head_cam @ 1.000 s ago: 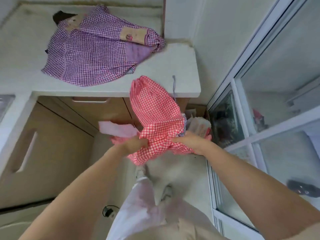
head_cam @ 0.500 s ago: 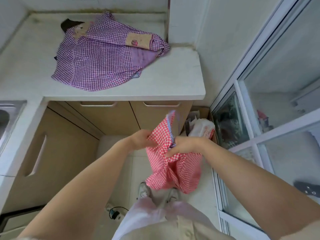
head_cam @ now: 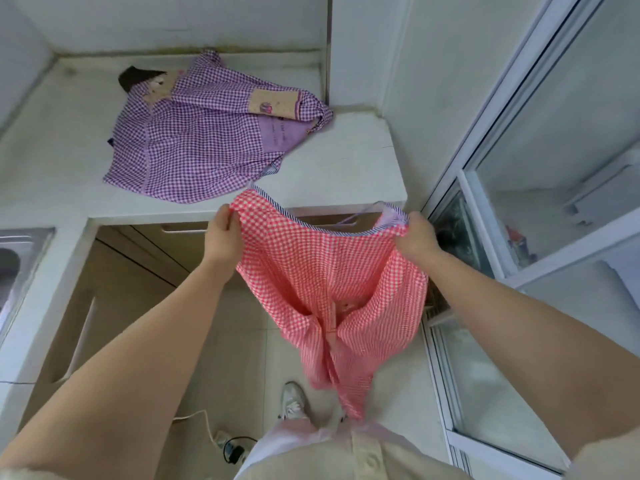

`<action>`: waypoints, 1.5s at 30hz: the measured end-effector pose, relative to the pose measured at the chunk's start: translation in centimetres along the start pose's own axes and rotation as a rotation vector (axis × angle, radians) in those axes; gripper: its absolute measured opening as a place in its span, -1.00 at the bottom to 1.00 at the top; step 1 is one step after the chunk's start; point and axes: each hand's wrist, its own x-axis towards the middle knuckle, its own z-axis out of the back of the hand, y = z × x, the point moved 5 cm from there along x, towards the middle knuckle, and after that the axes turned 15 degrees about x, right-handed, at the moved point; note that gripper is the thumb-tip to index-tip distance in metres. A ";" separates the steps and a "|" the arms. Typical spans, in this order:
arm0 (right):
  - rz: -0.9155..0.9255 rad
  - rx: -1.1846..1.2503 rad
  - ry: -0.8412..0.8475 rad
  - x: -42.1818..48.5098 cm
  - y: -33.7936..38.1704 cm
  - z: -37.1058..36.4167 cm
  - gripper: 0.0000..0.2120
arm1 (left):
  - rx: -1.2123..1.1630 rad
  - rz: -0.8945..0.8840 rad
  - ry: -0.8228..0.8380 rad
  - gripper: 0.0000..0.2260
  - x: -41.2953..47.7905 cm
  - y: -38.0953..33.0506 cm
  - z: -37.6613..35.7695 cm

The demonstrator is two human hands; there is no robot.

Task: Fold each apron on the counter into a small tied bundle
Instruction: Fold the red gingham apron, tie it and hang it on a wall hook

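Both hands (head_cam: 221,233) (head_cam: 417,237) grip red apron (head_cam: 332,282) stretched.

A spread apron (head_cam: 201,150) lay on the worktop (head_cam: 346,161) in the upper centre of the frame, with bare worktop to its right. Before the worktop's near edge, at mid-frame, a hanging apron (head_cam: 332,271) was held up, the left hand (head_cam: 221,233) gripping its top-left corner and the right hand (head_cam: 417,237) its top-right corner. A sink (head_cam: 17,265) sat at the left edge, cupboard doors (head_cam: 145,258) below the worktop, a glass door (head_cam: 554,168) along the right side. A shoe (head_cam: 292,400) and a plug (head_cam: 232,448) were on the floor at bottom centre.
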 end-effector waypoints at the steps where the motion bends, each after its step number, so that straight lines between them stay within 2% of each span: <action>1: 0.043 0.031 -0.081 0.5 0.2 0.8 -0.81 | 0.000 -0.015 -0.031 -0.75 0.3 -0.1 0.5; 3: 0.121 0.078 -0.165 0.3 0.9 1.7 -0.91 | -0.007 -0.067 -0.043 -0.77 0.1 -0.2 1.1; 5: 0.093 0.093 -0.159 -0.7 0.4 1.2 -0.73 | 0.052 -0.107 0.058 -0.76 -1.2 0.8 0.2; 6: 0.039 0.059 -0.094 -1.5 -0.4 0.2 -0.75 | 0.199 -0.129 0.159 -0.71 -2.0 2.3 -0.7; 7: -0.026 -0.037 0.056 -2.3 -1.8 -1.3 -0.81 | 0.437 -0.155 0.313 -0.64 -2.9 4.3 -2.0; 9: -0.237 -0.340 0.608 -5.7 -4.6 -4.9 -0.83 | 0.982 -0.135 0.743 -0.52 -5.7 9.2 -4.4; 10: -0.364 -0.477 0.877 -7.9 -5.8 -5.9 -0.78 | 1.168 -0.089 0.952 -0.45 -7.2 11.2 -4.8; 11: -0.475 -0.562 1.064 -9.6 -6.4 -6.4 -0.68 | 1.218 -0.054 1.075 -0.44 -8.2 12.1 -5.0; 12: -0.515 -0.611 1.140 -10.5 -6.0 -6.5 -0.63 | 1.163 -0.057 1.084 -0.50 -8.3 12.0 -5.0; 13: -0.423 -0.604 1.098 -10.1 -5.0 -6.8 -0.69 | 1.073 -0.109 0.985 -0.59 -7.5 10.8 -4.9; 14: -0.239 -0.541 0.926 -8.6 -3.0 -6.8 -0.80 | 0.973 -0.149 0.775 -0.69 -6.1 9.0 -4.3; 15: -0.058 -0.402 0.661 -6.6 -0.7 -6.1 -0.84 | 0.841 -0.141 0.478 -0.76 -4.5 6.6 -2.8; 17: 0.140 -0.018 0.161 -4.0 4.0 -3.4 -0.65 | 0.496 -0.087 -0.083 -0.82 -2.9 1.9 1.2; 18: 0.235 0.165 0.015 -3.5 6.2 -2.0 -0.63 | 0.342 -0.096 -0.272 -0.81 -2.8 -0.4 3.1; 19: 0.352 0.293 -0.078 -3.5 8.6 -0.7 -0.65 | 0.220 -0.141 -0.405 -0.81 -2.9 -2.4 4.5; 21: 0.542 0.425 -0.176 -3.9 11.9 1.0 -0.74 | 0.110 -0.247 -0.526 -0.81 -3.3 -5.3 6.0; 23: 0.602 0.437 -0.128 -4.6 13.2 0.9 -0.73 | 0.110 -0.318 -0.476 -0.79 -3.7 -5.9 5.5; 24: 0.572 0.376 -0.048 -4.6 12.6 -0.1 -0.67 | 0.146 -0.318 -0.347 -0.78 -3.9 -5.4 4.4; 25: 0.478 0.264 0.110 -4.7 11.2 -1.8 -0.59 | 0.225 -0.273 -0.129 -0.75 -4.2 -4.2 2.9; 26: 0.324 0.093 0.343 -4.7 8.6 -4.0 -0.55 | 0.385 -0.175 0.168 -0.74 -5.0 -2.4 1.1; 28: -0.091 -0.443 0.879 -7.4 1.9 -7.0 -0.58 | 0.878 0.042 0.822 -0.60 -8.8 2.6 -1.7; 29: -0.283 -0.623 1.063 -9.4 -0.7 -7.2 -0.59 | 1.064 0.040 0.989 -0.49 -10.5 4.3 -2.1; 30: -0.385 -0.697 1.142 -10.5 -2.3 -7.2 -0.59 | 1.135 -0.027 1.044 -0.47 -11.3 5.2 -2.3; 31: -0.362 -0.660 1.150 -10.9 -2.5 -7.3 -0.61 | 1.047 -0.086 0.993 -0.55 -11.0 5.3 -2.5; 33: -0.100 -0.494 0.958 -9.8 -0.4 -6.8 -0.70 | 0.749 -0.067 0.731 -0.76 -9.1 4.3 -1.8; 34: -0.015 -0.376 0.855 -9.3 1.0 -6.1 -0.70 | 0.621 -0.033 0.596 -0.78 -8.2 3.7 -1.2; 35: 0.001 -0.250 0.788 -9.0 2.3 -5.3 -0.71 | 0.509 -0.008 0.502 -0.79 -7.2 3.3 -0.6; 37: -0.007 -0.035 0.746 -9.0 4.3 -3.9 -0.76 | 0.328 -0.002 0.415 -0.81 -6.2 2.2 0.2; 40: 0.029 0.075 0.747 -9.3 5.5 -3.1 -0.80 | 0.253 -0.043 0.305 -0.88 -5.8 0.7 0.6; 41: 0.030 0.103 0.751 -9.3 5.6 -3.1 -0.82 | 0.283 -0.082 0.241 -0.87 -5.6 0.4 0.6; 44: 0.040 0.136 0.752 -9.4 5.4 -3.3 -0.85 | 0.245 -0.212 0.118 -0.43 -6.0 -0.6 0.4; 45: 0.061 0.135 0.760 -9.5 5.6 -3.4 -0.86 | 0.227 -0.260 0.118 -0.36 -6.2 -1.1 0.1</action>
